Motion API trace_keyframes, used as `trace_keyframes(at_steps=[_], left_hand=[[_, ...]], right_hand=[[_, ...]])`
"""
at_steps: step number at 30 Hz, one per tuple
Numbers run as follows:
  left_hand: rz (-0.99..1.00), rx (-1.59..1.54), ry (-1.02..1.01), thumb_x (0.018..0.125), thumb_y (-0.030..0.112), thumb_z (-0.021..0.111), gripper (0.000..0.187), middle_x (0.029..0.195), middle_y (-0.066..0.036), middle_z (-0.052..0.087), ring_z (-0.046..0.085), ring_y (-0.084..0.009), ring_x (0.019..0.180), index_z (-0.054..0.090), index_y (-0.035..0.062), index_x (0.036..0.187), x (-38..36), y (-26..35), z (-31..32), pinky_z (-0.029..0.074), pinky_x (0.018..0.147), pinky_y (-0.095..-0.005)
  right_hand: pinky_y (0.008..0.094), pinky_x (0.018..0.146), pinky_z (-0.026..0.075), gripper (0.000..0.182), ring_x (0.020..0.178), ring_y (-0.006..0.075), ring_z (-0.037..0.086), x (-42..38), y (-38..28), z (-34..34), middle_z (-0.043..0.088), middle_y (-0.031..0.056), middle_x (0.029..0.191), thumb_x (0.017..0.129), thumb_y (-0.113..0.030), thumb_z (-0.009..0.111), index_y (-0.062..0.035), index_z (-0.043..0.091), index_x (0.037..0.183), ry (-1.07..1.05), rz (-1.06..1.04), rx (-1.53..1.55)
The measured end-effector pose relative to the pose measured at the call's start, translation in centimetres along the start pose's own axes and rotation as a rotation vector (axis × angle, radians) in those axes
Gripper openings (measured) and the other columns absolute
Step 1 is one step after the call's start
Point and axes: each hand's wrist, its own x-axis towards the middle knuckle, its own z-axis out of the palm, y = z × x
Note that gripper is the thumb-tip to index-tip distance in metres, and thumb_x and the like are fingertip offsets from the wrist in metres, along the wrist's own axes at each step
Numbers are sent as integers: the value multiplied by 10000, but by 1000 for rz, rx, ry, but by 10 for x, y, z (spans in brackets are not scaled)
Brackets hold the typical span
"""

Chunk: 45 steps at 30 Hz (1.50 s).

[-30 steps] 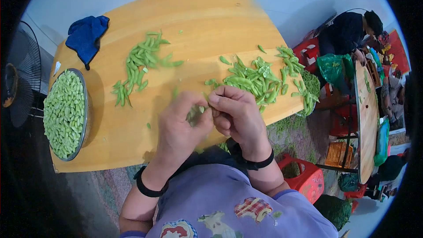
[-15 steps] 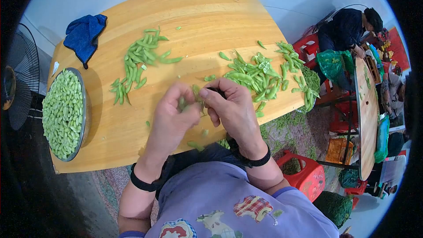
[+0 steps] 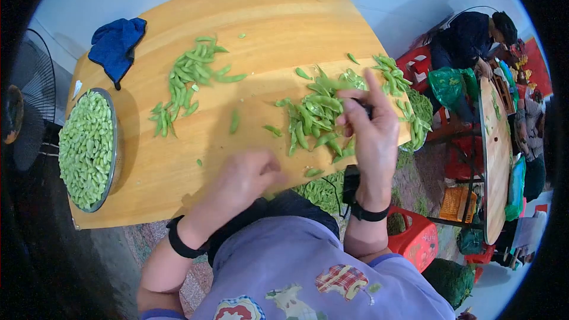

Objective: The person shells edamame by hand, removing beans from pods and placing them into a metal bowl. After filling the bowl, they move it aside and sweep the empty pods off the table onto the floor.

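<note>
The right hand (image 3: 370, 130), fingers spread, rested on the pod pile (image 3: 323, 115) at the worktop's (image 3: 267, 18) right edge; the left hand (image 3: 246, 181) curled, contents unclear; pods there risked sliding off.

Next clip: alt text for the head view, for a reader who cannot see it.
A person's right hand reaches into a pile of green pods on a wooden table, while the left hand rests blurred near the table's edge. A metal bowl of shelled beans sits at the left.
</note>
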Motion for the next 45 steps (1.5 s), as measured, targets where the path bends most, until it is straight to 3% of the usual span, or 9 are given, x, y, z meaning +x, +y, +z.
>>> trace_keyframes(at_steps=[2,7,11,13,16,18,24,37,45], left_hand=[[83,230,11,709,117,618,149,755,-126,555,553,-265,704,575,-15,763,-1,-7,9,439,624,-352],[184,285,13,732,124,558,148,751,-192,533,539,-360,766,533,-22,734,-3,-12,16,441,685,-411],[-103,35,34,743,57,527,71,751,-142,549,541,-208,687,529,3,788,-13,1,-17,435,619,-301],[4,-163,315,755,39,518,90,756,-103,546,515,-150,675,538,15,839,-29,3,-53,421,611,-261],[98,446,962,804,52,521,90,802,-84,559,529,-144,711,546,6,877,-83,4,-150,424,650,-252],[130,644,1017,830,63,509,98,800,-88,554,525,-145,709,536,0,900,-108,-14,-202,419,648,-259],[59,373,1074,860,74,490,97,715,-10,446,453,-82,651,547,-4,854,-151,-52,-281,387,602,-220],[121,721,847,770,18,529,36,854,-80,521,488,-256,935,535,33,802,-148,-72,-261,392,805,-352],[174,802,819,817,147,541,181,1147,-83,524,460,-268,1084,584,49,964,-146,-84,-250,329,920,-391]], right_hand=[[192,507,453,553,693,131,596,5,-1,-11,555,143,1059,813,9,491,-20,296,1330,40,-10,-57],[203,493,454,464,702,128,592,7,6,-23,565,120,985,831,-23,511,-3,373,1274,62,11,17],[189,468,427,355,639,105,557,0,7,-20,575,89,896,847,-56,527,10,461,1189,-43,-10,87],[183,462,416,317,604,93,529,-3,4,-16,571,82,859,849,-42,508,24,482,1158,-89,-21,140],[177,440,376,281,577,77,497,-8,3,-8,556,70,820,840,-44,515,25,502,1112,-103,-11,207],[176,438,368,274,572,74,492,-12,0,-3,552,66,813,838,-45,518,24,504,1104,-124,-22,197],[182,439,360,265,549,76,476,-20,-8,20,537,59,779,831,-38,517,20,505,1089,-158,-15,219],[196,445,367,251,547,85,476,-43,-21,55,526,54,759,817,-39,540,27,517,1059,-259,-17,191],[196,452,362,242,540,86,470,-50,-26,73,517,53,714,812,-40,542,25,521,1044,-276,-32,168]])
